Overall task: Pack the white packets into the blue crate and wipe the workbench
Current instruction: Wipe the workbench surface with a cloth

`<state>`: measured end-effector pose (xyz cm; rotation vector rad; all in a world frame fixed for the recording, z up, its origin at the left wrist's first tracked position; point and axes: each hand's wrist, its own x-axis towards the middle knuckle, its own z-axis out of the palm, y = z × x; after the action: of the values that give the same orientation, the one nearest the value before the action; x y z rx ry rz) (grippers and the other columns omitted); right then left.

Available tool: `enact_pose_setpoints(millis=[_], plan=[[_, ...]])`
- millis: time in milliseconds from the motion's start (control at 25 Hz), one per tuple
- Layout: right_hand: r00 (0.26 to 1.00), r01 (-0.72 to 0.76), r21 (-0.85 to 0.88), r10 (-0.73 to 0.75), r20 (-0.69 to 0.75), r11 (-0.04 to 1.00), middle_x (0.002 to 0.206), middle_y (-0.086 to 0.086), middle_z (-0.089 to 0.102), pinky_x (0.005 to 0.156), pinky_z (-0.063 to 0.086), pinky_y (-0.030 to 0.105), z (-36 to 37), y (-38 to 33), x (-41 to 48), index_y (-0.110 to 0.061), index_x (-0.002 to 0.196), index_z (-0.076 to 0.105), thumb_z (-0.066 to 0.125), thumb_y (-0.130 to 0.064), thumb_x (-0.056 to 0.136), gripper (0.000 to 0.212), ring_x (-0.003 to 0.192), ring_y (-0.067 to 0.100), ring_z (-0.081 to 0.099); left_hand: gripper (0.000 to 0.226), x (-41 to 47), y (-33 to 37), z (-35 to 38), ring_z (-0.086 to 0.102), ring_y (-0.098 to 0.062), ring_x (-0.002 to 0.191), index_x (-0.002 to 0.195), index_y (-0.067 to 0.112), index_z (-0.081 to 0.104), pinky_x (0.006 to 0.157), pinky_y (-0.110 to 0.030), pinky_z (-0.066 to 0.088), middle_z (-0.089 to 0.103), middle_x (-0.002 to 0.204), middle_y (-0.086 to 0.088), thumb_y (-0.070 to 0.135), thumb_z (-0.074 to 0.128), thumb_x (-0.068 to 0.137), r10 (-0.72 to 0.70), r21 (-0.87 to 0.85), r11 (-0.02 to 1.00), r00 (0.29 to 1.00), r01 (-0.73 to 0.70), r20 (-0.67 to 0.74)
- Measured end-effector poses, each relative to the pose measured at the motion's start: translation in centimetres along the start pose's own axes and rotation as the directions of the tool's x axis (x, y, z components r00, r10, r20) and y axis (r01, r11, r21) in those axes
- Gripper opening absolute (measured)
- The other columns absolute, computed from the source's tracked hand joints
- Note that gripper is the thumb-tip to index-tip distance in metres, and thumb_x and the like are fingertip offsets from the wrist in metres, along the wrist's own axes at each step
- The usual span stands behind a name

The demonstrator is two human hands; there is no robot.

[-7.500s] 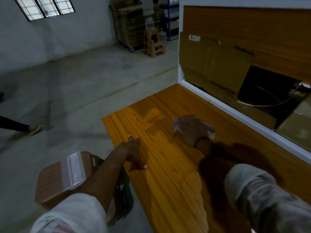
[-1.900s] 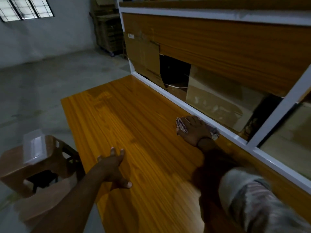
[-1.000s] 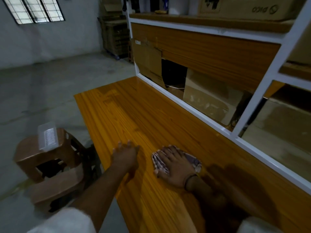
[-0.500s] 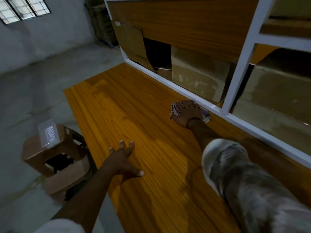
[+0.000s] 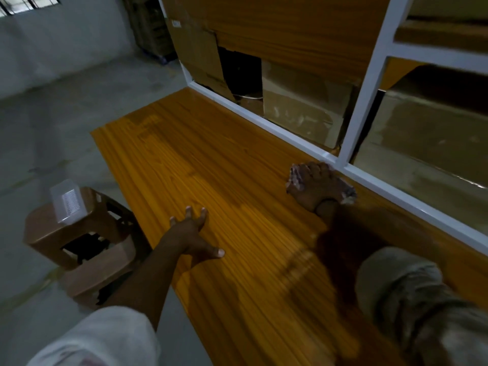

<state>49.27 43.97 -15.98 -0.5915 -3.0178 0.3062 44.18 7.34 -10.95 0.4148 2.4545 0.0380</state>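
Head view: the right hand (image 5: pixel 315 191) presses a crumpled, patterned cloth (image 5: pixel 294 178) with flat fingers at the far edge of the workbench (image 5: pixel 211 167), against its white rail (image 5: pixel 264 122). The left hand (image 5: pixel 190 233) rests spread, holding nothing, near its front edge. The wood is glossy and grained, so even pressure and overlapping strokes along the grain would suit.

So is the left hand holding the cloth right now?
No, the left hand rests bare on the workbench with fingers spread, and the cloth lies under the right hand.
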Motion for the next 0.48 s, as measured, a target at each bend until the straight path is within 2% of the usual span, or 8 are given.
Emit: enact_pose_setpoints(millis=[80,120,200,240,320,400,440,480], plan=[[0.996,0.083,0.025,-0.084,0.037,0.996,0.142,0.004,0.048,0.11,0.034,0.054,1.3,-5.6,-1.4,-0.032,0.138,0.045,0.028,-0.077,0.082,0.073,0.132,0.034,0.046,0.156,0.4,-0.2,0.1,-0.019,-0.046,0.146,0.155,0.035,-0.016,0.119,-0.06,-0.006,-0.026,0.16,-0.015,0.094,0.066,0.037,0.003,0.01,1.0,1.0,-0.003,0.005],[0.973,0.216,0.01,-0.216,0.075,0.976,0.145,0.005,0.046,0.11,0.032,0.054,2.5,-8.6,-3.3,-0.031,0.141,0.043,0.028,-0.076,0.083,0.075,0.135,0.035,0.043,0.162,0.3,-0.1,0.0,-0.017,-0.045,0.147,0.155,0.035,-0.016,0.119,-0.06,-0.007,-0.025,0.16,-0.016,0.099,0.06,0.027,0.014,0.008,1.0,1.0,-0.015,0.017],[0.869,0.48,0.004,-0.476,0.137,0.877,0.157,0.004,0.035,0.117,0.021,0.054,4.1,-12.1,-8.2,-0.027,0.151,0.034,0.028,-0.074,0.087,0.079,0.145,0.032,0.027,0.169,0.0,0.1,0.0,-0.015,-0.041,0.149,0.156,0.033,-0.014,0.119,-0.058,-0.008,-0.023,0.161,-0.017,0.104,0.051,0.017,0.025,0.016,1.0,0.999,-0.025,0.026],[0.84,0.53,0.006,-0.525,0.135,0.848,0.159,0.003,0.032,0.119,0.017,0.052,3.5,-11.8,-9.8,-0.026,0.153,0.032,0.029,-0.073,0.088,0.08,0.147,0.03,0.022,0.169,-0.4,0.3,0.1,-0.014,-0.04,0.15,0.156,0.032,-0.013,0.119,-0.058,-0.008,-0.022,0.161,-0.018,0.103,0.051,0.018,0.021,0.027,0.999,1.0,-0.022,0.014],[0.886,0.458,0.052,-0.46,0.052,0.888,0.154,0.004,0.039,0.118,0.021,0.049,1.4,-8.7,-9.6,-0.028,0.147,0.041,0.034,-0.07,0.087,0.074,0.145,0.031,0.029,0.157,-1.5,0.6,0.2,-0.009,-0.04,0.15,0.158,0.028,-0.008,0.12,-0.058,-0.002,-0.017,0.162,-0.02,0.097,0.06,0.035,0.014,0.009,1.0,1.0,-0.014,-0.008],[0.98,0.19,0.044,-0.192,0.048,0.981,0.154,0.005,0.036,0.118,0.019,0.051,-0.8,-4.7,-8.1,-0.032,0.147,0.038,0.036,-0.066,0.09,0.066,0.146,0.033,0.027,0.121,-3.2,1.7,1.0,0.009,-0.042,0.15,0.158,0.024,0.014,0.119,-0.057,0.017,-0.001,0.164,-0.021,0.078,0.068,0.064,0.056,0.004,0.998,0.994,-0.056,-0.095],[0.998,0.034,0.024,-0.036,0.06,0.999,0.159,0.005,0.028,0.119,0.013,0.053,-1.6,-3.0,-8.2,-0.032,0.151,0.029,0.035,-0.064,0.093,0.067,0.149,0.034,0.019,0.101,-4.1,2.4,2.3,0.018,-0.043,0.147,0.154,0.027,0.027,0.115,-0.057,0.027,0.008,0.164,-0.018,0.071,0.067,0.072,0.065,0.006,0.998,0.979,-0.065,-0.192],[0.996,-0.055,0.007,0.055,0.066,0.998,0.162,0.007,0.022,0.119,0.009,0.054,-1.7,-2.6,-8.9,-0.031,0.154,0.022,0.031,-0.063,0.095,0.068,0.15,0.034,0.013,0.094,-5.1,3.2,3.6,0.02,-0.043,0.146,0.151,0.031,0.033,0.112,-0.057,0.032,0.013,0.164,-0.015,0.071,0.066,0.072,0.069,0.008,0.998,0.964,-0.069,-0.257]])
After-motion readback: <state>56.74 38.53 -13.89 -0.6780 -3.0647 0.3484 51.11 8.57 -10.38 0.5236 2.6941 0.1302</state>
